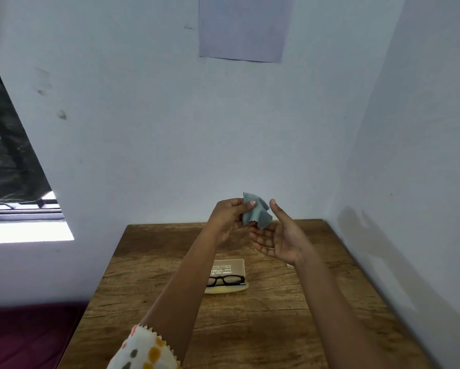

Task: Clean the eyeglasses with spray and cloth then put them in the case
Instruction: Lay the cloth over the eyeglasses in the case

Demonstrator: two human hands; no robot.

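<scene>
Grey-green cloth (pixel 255 211), black-framed eyeglasses (pixel 225 280), pale yellow case (pixel 230 288), brown wood-grain table (pixel 250 328).

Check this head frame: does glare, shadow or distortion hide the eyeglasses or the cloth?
Head view: the window sill at left is blown out white; wide-angle distortion slants the verticals; a soft shadow lies on the right wall; eyeglasses and cloth are evenly lit, slightly soft.

walls (pixel 143 115): painted pale blue | paper sheet (pixel 246 26): fixed above | window (pixel 18 209): daylight admitted left | table (pixel 250 328): wooden
</scene>
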